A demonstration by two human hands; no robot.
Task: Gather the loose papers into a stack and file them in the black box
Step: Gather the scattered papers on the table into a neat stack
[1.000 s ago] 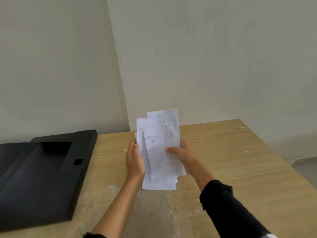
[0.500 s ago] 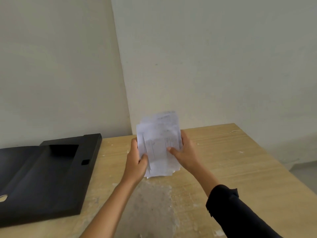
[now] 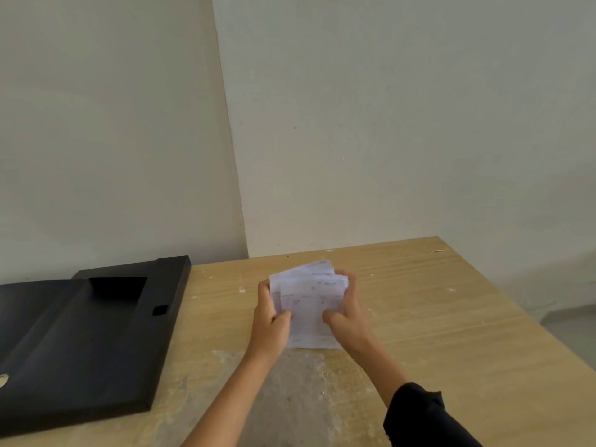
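Note:
A bundle of white printed papers [image 3: 309, 304] stands roughly upright in the middle of the wooden table [image 3: 435, 317], its lower edge close to or touching the tabletop. My left hand [image 3: 269, 324] grips its left side with the thumb across the front. My right hand [image 3: 346, 317] clasps the right side, fingers wrapped behind. The sheets are uneven at the top, with one corner sticking out behind. The black box [image 3: 84, 343] lies open and flat at the table's left, well apart from both hands.
Pale walls meet in a corner behind the table. A whitish scuffed patch [image 3: 290, 388] marks the tabletop below the hands. The table's right edge drops to a grey floor [image 3: 574, 330]. A small metal stud [image 3: 4, 380] shows at the box's left edge.
Both hands have lowered the papers toward the tabletop and squeezed the fanned sheets closer together. The view has shifted so the box appears further right.

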